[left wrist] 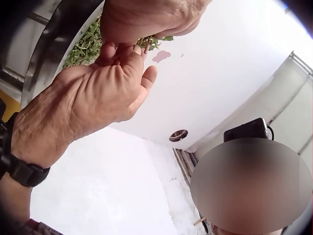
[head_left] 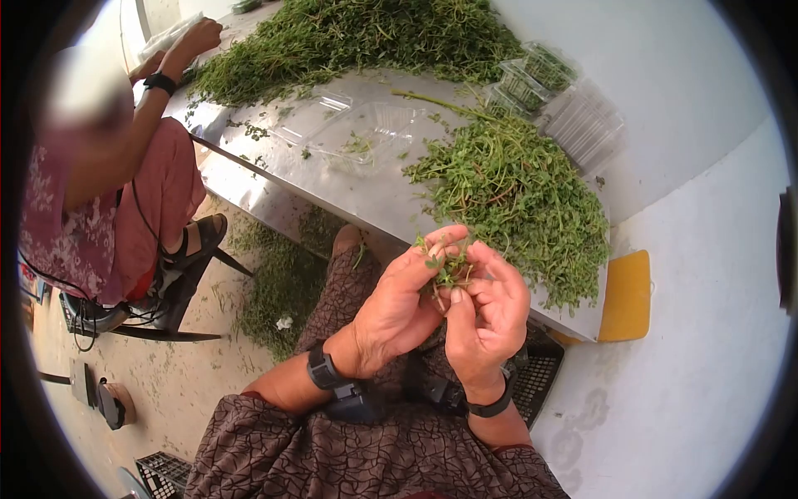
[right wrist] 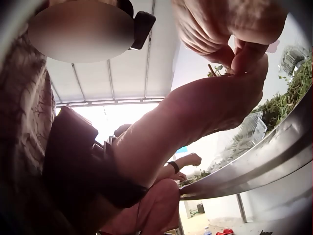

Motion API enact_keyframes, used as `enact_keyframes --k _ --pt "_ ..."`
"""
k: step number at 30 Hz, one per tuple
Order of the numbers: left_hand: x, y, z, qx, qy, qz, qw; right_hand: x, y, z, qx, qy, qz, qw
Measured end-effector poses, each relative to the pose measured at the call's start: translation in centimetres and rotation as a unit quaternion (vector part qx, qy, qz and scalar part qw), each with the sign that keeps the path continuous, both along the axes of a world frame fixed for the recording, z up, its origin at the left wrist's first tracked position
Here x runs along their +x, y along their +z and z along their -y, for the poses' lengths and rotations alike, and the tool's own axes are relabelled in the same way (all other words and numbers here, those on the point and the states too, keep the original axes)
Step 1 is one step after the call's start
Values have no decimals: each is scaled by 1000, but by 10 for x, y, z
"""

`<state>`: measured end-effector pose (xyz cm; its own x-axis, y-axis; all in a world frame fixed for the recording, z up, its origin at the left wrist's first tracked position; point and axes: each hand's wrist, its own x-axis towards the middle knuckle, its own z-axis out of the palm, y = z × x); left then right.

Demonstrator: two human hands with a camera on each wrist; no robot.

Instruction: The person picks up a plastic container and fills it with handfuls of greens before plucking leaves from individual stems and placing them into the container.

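Note:
Over my lap, both hands hold a small bunch of leafy green sprigs (head_left: 451, 273) with thin pale stems. My left hand (head_left: 391, 312) grips the bunch between thumb and fingers. Thumb and fingertips of my right hand (head_left: 489, 320) pinch the stems at its lower side, close against the left fingers. In the left wrist view, leaves and a stem end poke out between the hands; the right hand (left wrist: 93, 98) is seen there from its back. The right wrist view shows only a bit of stem beside the left hand (right wrist: 205, 105). A loose pile of greens (head_left: 515, 195) lies just beyond my hands.
The metal table (head_left: 349, 187) bears an open clear plastic box (head_left: 378, 125), a bigger heap of greens (head_left: 357, 41), filled boxes (head_left: 532, 79) and stacked empty ones (head_left: 586, 121). Another person (head_left: 108, 166) sits at left. A black crate (head_left: 536, 370) stands below right.

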<state>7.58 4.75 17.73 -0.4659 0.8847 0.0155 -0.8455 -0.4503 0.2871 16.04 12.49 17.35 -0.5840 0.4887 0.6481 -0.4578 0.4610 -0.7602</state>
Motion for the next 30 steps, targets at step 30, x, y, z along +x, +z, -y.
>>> enact_keyframes --k 30 --pt "-14 1 -11 -81 75 -24 994 1 -1 -12 36 -18 19 999"
